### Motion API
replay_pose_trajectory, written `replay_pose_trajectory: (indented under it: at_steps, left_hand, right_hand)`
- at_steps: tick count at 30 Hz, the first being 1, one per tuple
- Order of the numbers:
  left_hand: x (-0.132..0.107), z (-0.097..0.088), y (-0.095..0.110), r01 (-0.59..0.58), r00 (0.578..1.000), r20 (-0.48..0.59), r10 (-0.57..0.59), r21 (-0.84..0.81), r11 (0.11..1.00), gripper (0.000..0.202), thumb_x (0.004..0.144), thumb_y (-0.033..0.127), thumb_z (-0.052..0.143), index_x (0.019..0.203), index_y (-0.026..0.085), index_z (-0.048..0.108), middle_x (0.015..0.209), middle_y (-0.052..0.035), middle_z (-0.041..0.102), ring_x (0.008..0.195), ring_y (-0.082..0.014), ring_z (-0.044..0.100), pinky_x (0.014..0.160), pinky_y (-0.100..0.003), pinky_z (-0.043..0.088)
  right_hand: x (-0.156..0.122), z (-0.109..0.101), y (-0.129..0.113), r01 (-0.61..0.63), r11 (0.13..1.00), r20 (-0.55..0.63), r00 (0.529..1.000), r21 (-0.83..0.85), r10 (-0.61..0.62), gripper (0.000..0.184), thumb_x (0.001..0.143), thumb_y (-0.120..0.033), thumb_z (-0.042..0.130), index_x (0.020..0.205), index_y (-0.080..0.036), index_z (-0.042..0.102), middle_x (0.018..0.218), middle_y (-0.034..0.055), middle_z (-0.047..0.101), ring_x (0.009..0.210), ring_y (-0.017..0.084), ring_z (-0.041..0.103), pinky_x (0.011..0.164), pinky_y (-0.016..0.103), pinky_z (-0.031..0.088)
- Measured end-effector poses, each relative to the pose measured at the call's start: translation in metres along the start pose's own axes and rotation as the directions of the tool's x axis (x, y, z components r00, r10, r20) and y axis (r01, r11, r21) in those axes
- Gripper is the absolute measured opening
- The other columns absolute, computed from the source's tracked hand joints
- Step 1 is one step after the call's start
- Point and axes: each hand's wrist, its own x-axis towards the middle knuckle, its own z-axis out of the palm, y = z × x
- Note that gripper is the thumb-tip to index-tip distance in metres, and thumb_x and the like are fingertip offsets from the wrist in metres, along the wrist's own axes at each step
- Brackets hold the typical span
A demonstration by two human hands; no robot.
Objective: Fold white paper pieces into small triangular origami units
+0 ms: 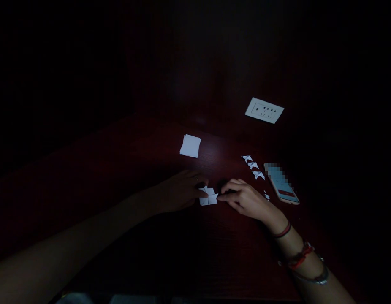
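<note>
A small piece of folded white paper (pixel 209 199) lies on the dark red table, with creases and flaps that stick out at its top and right. My left hand (pixel 179 192) holds its left side, the thumb pressed onto the paper and the other fingers curled just beyond it. At the right-hand point of the paper, my right hand (pixel 244 197) has its fingertips closed on the tip, the other fingers bent. Dim light hides the undersides of both hands.
Farther back lies a stack of white square sheets (pixel 191 146). Several small folded paper shapes (pixel 253 165) sit in a row right of centre, beside a phone (pixel 281 183) with a lit screen. Tiny paper scraps (pixel 267 196) lie near my right wrist. Behind is a socket panel (pixel 264 110).
</note>
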Motion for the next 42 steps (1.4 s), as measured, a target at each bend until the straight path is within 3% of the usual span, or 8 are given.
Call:
replay_pose_trajectory:
  at_steps: [4,7,13,21,34,38,40,42]
  left_hand:
    - [-0.003,0.003,-0.001,0.009,1.0,0.012,-0.009,0.008,1.0,0.035,0.071,0.009,0.051,0.101,0.028,0.054,0.111,-0.0023,0.044,0.101,-0.0207,0.039,0.086,-0.035,0.029]
    - [-0.002,0.005,0.002,0.026,1.0,0.014,-0.026,0.014,1.0,0.034,0.072,0.011,0.05,0.102,0.027,0.053,0.11,-0.0028,0.044,0.098,-0.0204,0.041,0.085,-0.035,0.031]
    - [0.001,0.004,0.005,0.001,0.999,0.036,-0.002,0.023,1.0,0.036,0.075,0.013,0.049,0.109,0.023,0.047,0.109,-0.0057,0.044,0.097,-0.0204,0.042,0.083,-0.035,0.032]
    - [-0.002,0.01,0.001,-0.026,0.999,0.018,0.026,0.04,0.999,0.045,0.074,0.012,0.048,0.117,0.023,0.04,0.113,-0.008,0.041,0.102,-0.0216,0.039,0.085,-0.036,0.032]
    - [-0.003,0.011,0.001,-0.026,0.999,-0.036,0.027,0.038,0.999,0.042,0.072,0.009,0.051,0.11,0.027,0.047,0.12,-0.0061,0.037,0.106,-0.0226,0.037,0.085,-0.038,0.032]
    - [-0.006,0.014,-0.001,-0.062,0.997,-0.033,0.063,0.026,0.998,0.043,0.075,0.01,0.045,0.116,0.025,0.042,0.125,-0.0054,0.035,0.114,-0.022,0.031,0.091,-0.038,0.028]
    - [-0.007,0.015,-0.002,-0.086,0.996,-0.008,0.086,0.012,0.996,0.043,0.079,0.011,0.042,0.119,0.024,0.038,0.123,-0.0052,0.039,0.113,-0.02,0.033,0.091,-0.037,0.028]
    - [-0.007,0.015,-0.002,-0.066,0.998,-0.001,0.066,0.01,0.998,0.042,0.08,0.013,0.041,0.12,0.023,0.037,0.12,-0.006,0.042,0.111,-0.0194,0.036,0.09,-0.036,0.029]
  right_hand:
    - [-0.003,0.001,0.001,-0.039,0.999,-0.051,0.998,0.004,0.039,0.025,0.076,-0.01,0.047,0.091,-0.022,0.062,0.091,0.0033,0.054,0.084,0.015,0.048,0.077,0.033,0.036]
    - [-0.002,0.002,-0.003,-0.027,0.999,-0.103,0.994,0.036,0.03,0.029,0.076,-0.01,0.045,0.098,-0.023,0.059,0.091,0.0036,0.053,0.083,0.015,0.048,0.077,0.032,0.036]
    - [0.003,0.007,-0.006,0.024,0.999,-0.05,0.999,0.038,-0.022,0.028,0.076,-0.011,0.047,0.099,-0.023,0.059,0.094,0.0038,0.053,0.087,0.015,0.048,0.079,0.033,0.037]
    - [0.002,0.01,-0.004,0.031,0.995,-0.078,0.997,0.097,-0.023,0.03,0.077,-0.009,0.045,0.103,-0.019,0.056,0.093,0.004,0.056,0.087,0.014,0.05,0.08,0.031,0.038]
    - [0.0,0.002,-0.001,0.0,1.0,-0.012,1.0,0.003,0.0,0.021,0.075,-0.012,0.047,0.087,-0.019,0.062,0.086,0.0034,0.058,0.083,0.016,0.049,0.079,0.033,0.035]
    - [-0.004,0.0,0.001,-0.049,0.998,-0.13,0.99,0.026,0.052,0.02,0.075,-0.011,0.045,0.082,-0.017,0.063,0.086,0.0044,0.057,0.08,0.015,0.049,0.077,0.033,0.036]
    - [-0.004,0.0,-0.003,-0.051,0.996,-0.179,0.982,0.073,0.063,0.023,0.077,-0.012,0.043,0.089,-0.017,0.061,0.087,0.0045,0.056,0.079,0.015,0.049,0.075,0.032,0.037]
    - [-0.001,0.002,-0.008,-0.037,0.992,-0.156,0.986,0.121,0.056,0.025,0.079,-0.015,0.043,0.098,-0.018,0.058,0.087,0.0043,0.056,0.08,0.014,0.05,0.075,0.031,0.039]
